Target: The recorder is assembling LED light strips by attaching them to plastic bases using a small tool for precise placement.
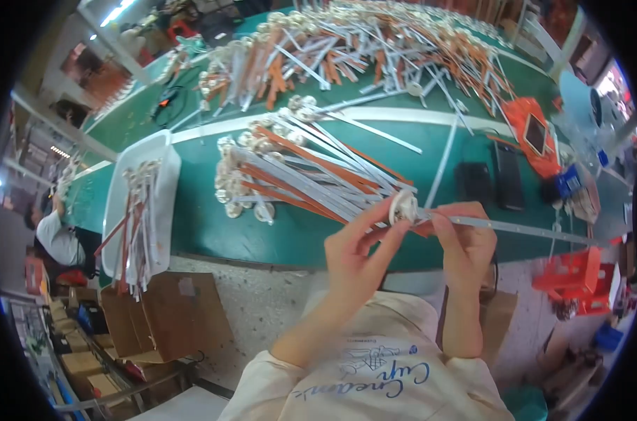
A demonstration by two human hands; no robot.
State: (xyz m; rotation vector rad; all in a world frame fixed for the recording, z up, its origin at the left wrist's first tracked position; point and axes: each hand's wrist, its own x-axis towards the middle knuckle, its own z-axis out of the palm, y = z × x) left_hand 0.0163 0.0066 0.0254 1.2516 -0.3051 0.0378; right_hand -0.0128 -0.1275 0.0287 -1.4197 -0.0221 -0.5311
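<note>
My left hand [357, 252] is closed in a pinch on a small round white piece [402, 205], held above the front edge of the green table. With closed fingers, my right hand [469, 242] grips a long flat pale strip [525, 229] close to where it meets the round piece. The strip's far end stretches out to the right past my hand. Just beyond my left hand lies a bundle of grey and orange strips [311, 179], their round white ends [227, 189] gathered at the left. Whether the two held parts are joined is hidden by my fingers.
A white plastic bin [170, 168] with more strips stands at the left. Along the back of the green table [199, 228] runs a big heap of strips [332, 59]. A phone [535, 133] on an orange bag, black boxes [506, 175], a red stool [574, 277] and a cardboard box [185, 316] surround me.
</note>
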